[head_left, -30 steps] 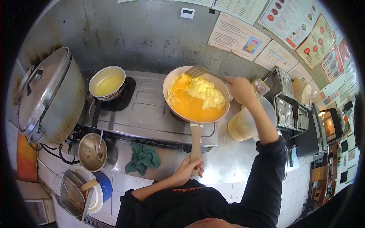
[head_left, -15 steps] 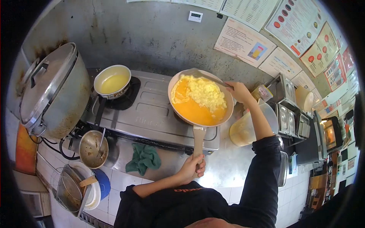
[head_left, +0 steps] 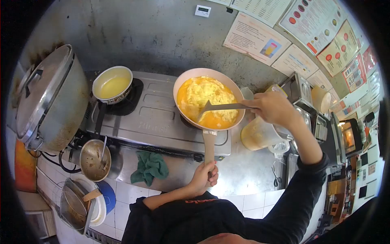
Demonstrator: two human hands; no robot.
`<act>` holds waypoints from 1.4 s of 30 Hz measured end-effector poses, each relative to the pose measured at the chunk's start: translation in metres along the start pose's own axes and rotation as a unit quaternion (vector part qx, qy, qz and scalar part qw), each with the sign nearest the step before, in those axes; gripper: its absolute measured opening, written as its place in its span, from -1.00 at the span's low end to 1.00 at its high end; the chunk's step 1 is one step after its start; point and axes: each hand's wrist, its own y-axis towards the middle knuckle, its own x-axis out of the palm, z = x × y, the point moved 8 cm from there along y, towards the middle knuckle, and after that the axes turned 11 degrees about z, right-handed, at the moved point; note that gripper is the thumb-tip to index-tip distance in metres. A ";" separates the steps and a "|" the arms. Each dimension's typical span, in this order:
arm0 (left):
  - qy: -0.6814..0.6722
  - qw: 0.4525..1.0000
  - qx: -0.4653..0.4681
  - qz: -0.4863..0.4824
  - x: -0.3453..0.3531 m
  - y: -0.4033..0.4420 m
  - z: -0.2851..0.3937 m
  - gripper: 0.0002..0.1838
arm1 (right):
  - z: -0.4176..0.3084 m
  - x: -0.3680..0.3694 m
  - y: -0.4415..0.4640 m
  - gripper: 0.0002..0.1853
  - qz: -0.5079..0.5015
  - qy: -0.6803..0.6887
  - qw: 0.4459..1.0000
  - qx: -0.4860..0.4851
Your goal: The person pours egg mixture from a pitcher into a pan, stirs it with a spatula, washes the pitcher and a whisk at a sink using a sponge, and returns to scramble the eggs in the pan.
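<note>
One steel stove (head_left: 162,97) before a stained grey wall (head_left: 142,36) — we read faint "Rinnai" on top; posters (head_left: 256,38) too small. Pan (head_left: 208,72) of egg (head_left: 209,91) on stove — left hand (head_left: 203,177) clamped round handle (head_left: 209,144), right hand (head_left: 276,107) clamped on spatula (head_left: 227,107).

Black top (head_left: 178,221), orange chest lettering (head_left: 196,201) partly hidden, sleeves (head_left: 290,203) apparently rolled.

Metal stove (head_left: 158,99), frying pan (head_left: 203,72), saucepan (head_left: 109,74) on burners

Egg (head_left: 211,90) in frying pan (head_left: 204,72) on stove (head_left: 158,113)
</note>
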 end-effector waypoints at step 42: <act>-0.039 0.999 0.021 0.008 0.005 0.006 -0.005 -0.86 | 0.022 -0.050 -0.006 -0.73 -0.061 0.018 0.989 0.132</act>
